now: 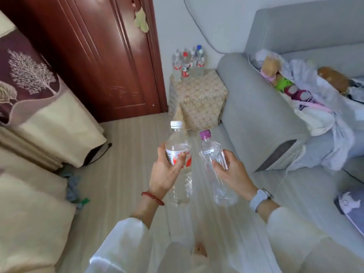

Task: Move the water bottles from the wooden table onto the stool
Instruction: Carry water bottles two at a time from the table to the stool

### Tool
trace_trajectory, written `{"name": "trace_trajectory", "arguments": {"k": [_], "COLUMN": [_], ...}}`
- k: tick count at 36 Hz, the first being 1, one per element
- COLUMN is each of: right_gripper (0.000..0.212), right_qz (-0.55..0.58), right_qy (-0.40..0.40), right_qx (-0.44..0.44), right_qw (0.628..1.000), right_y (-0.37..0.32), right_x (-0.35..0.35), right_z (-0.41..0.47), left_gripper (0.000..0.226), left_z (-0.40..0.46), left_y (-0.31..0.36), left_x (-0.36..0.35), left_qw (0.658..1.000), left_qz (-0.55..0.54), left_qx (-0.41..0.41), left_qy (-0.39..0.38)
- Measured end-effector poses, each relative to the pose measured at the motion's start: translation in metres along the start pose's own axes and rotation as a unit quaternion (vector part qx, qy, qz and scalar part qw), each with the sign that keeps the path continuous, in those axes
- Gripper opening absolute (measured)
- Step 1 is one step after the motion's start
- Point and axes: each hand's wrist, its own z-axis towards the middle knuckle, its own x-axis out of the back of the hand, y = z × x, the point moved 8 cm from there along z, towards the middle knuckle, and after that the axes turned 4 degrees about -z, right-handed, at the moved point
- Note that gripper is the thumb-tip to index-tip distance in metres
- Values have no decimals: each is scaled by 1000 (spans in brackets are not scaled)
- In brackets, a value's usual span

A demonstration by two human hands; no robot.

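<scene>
Head view, one frame, person standing on a pale striped floor (126, 174).

Item 1. Left hand (167, 170): fingers and thumb curled round the labelled middle of a white-capped bottle (178, 152), clear, red-and-white label, carried upright and off the floor. The mid-body grip likely keeps the weight balanced for walking.

Item 2. Right hand (230, 170): fingers wrapped round the upper body of a purple-capped bottle (211, 160), clear, leaning slightly left at the neck. Its base hangs below the wrist. The two bottles are just beside each other; whether they touch cannot be told.

Item 3. Stool (199, 95): draped in a patterned beige cloth, standing ahead between the dark red door (110, 56) and the arm of the grey sofa (262, 115). A cluster of bottles (189, 62) already stands at its far edge, near the wall. Judged: the near part of the top is uncovered and would take both carried bottles.

Item 4. The wooden bench named in the task is not in view; how many bottles remain on it cannot be told.

Item 5. Route. A strip of floor runs from the person to the stool, bounded on the left by draped furniture (49, 119) and small blue-green litter (75, 192), on the right by the sofa front. Judged: the strip is passable; the sofa arm crowds the stool's right edge, so approach from the front or left looks easier. The draped cloth hides the stool's true edges, so bottles set near the rim may tip.
</scene>
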Motion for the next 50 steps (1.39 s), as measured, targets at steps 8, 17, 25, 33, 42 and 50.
{"name": "trace_trajectory", "arguments": {"k": [8, 17, 25, 33, 42, 50], "right_gripper": [43, 54, 50, 50, 62, 62], "right_qz": [6, -10, 11, -39, -60, 23], "right_qy": [-25, -58, -58, -104, -211, -256], "right_qx": [8, 3, -44, -48, -27, -37], "right_qw": [1000, 998, 997, 993, 975, 966], "right_y": [-4, -36, -33, -5, 44, 85], "right_x": [-12, -32, -30, -55, -124, -185], "right_z": [167, 389, 535, 675, 832, 919], "left_gripper": [53, 46, 61, 71, 70, 71], "left_z": [172, 390, 548, 667, 789, 862], "left_y": [8, 8, 21, -7, -85, -143], "left_x": [-33, -51, -74, -126, -199, -234], "left_qw": [1000, 1000, 999, 996, 989, 991], "left_qz": [14, -10, 3, 22, 23, 6], "left_qx": [-13, -3, 10, 58, 120, 119], "left_qy": [-9, -7, -32, -63, -86, -59]}}
